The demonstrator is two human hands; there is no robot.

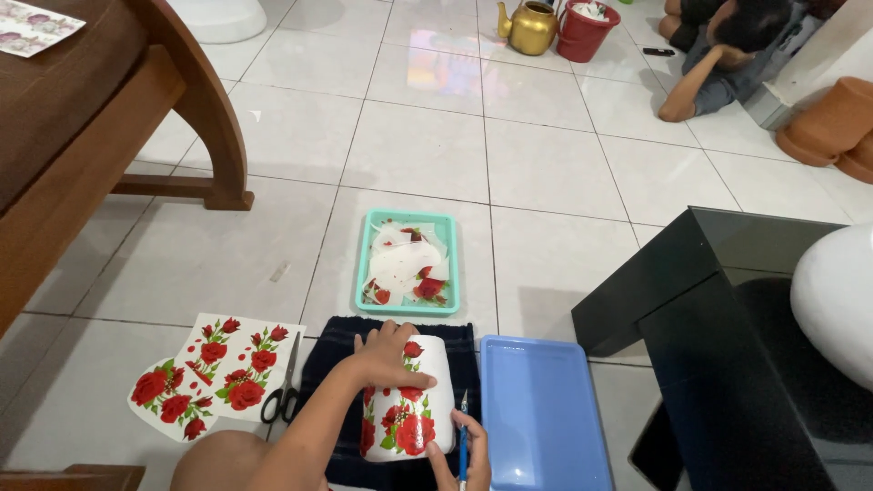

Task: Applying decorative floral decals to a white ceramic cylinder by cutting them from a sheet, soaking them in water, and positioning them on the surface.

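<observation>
on the white tiled floor [427, 145], a dark blue folded cloth [332, 359] carries a white ceramic pot with red rose decals [409, 409], lying on its side. the left hand [386, 356] rests flat over the pot's upper side, fingers spread and pressing on it. the right hand [464, 455] touches the pot's lower right edge and pinches a thin blue craft knife [463, 436] upright between its fingers. just beyond the cloth sits a teal plastic tray [371, 264] with wet paper scraps and rose cutouts. a light blue rectangular tray [536, 409] lies just right of the cloth. to the left lie black scissors [284, 391] and sheets of red rose decals [214, 373]. a black glass table [718, 309] stands at right; another person [727, 55] crouches far off.
</observation>
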